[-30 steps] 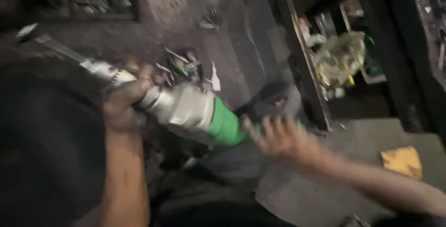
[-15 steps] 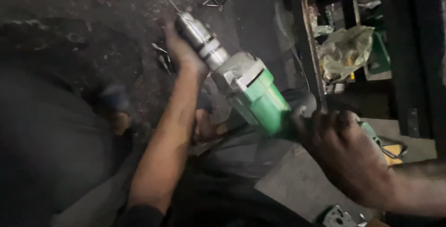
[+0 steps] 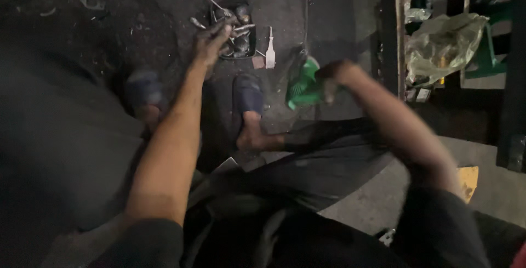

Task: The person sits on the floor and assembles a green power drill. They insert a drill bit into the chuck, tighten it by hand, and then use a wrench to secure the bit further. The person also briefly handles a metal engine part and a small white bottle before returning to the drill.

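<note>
My left hand reaches with fingers apart into the black tray of metal bits on the floor, while my right hand is clamped on the green power tool. Next I judge I must pinch out one bit cleanly.

Left hand at tray; right hand grips drill.

My left hand reaches into the small black tray of metal bits at the upper middle of the frame, so little room remains there. Loose scraps lie just right of it. Bare dark floor opens at the upper left. My right hand with the green tool sits close to the dark shelf frame, which blocks the right side.
</note>
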